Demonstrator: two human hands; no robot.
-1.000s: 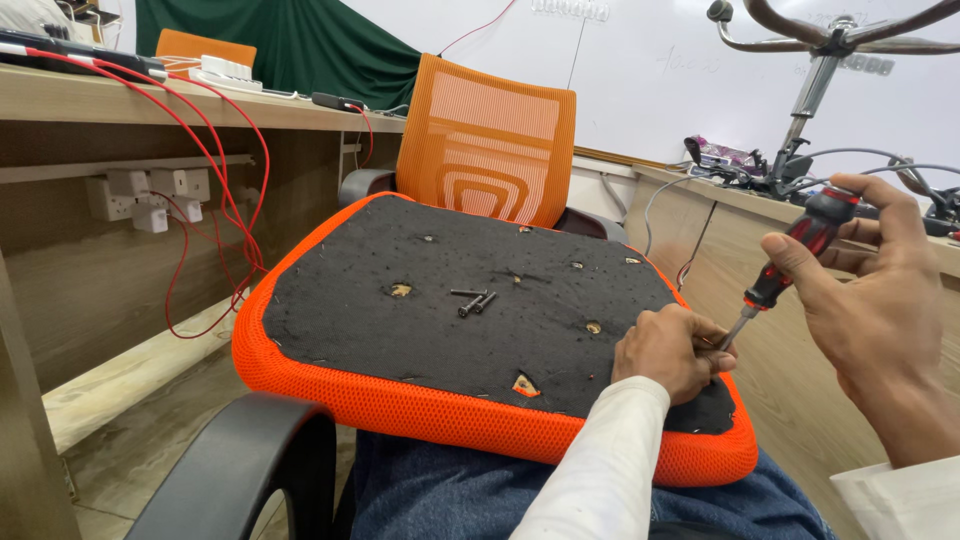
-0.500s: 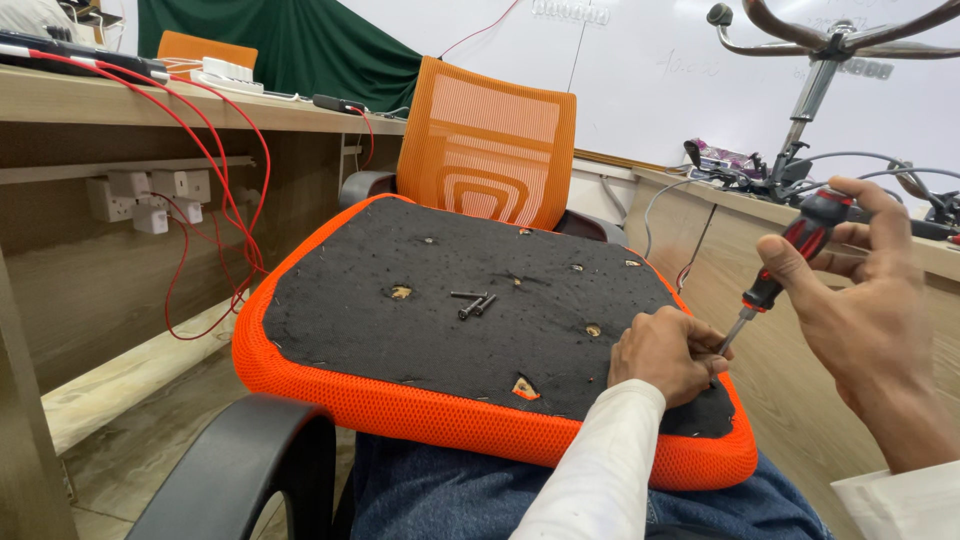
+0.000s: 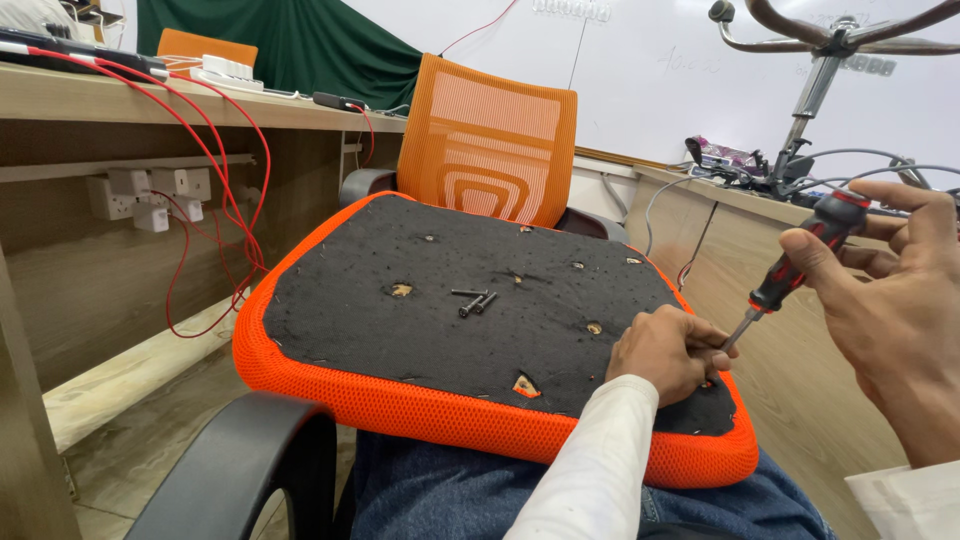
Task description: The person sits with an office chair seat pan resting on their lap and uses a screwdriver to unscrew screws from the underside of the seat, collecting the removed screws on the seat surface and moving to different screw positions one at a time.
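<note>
Two hands share it: left hand (image 3: 668, 350) pinches something unseen at the screwdriver (image 3: 795, 268) tip, right hand (image 3: 895, 300) gripping its handle, best kept square to the seat underside (image 3: 480, 300).

Orange-rimmed black seat cushion (image 3: 420, 300), red-and-black screwdriver (image 3: 800, 262), orange mesh chair back (image 3: 490, 150).

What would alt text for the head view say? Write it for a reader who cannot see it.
A right hand holds a red-and-black screwdriver, its tip by the left hand resting on an upturned orange chair seat across the person's lap. Loose screws lie on its black underside; an orange chair back stands behind.
</note>
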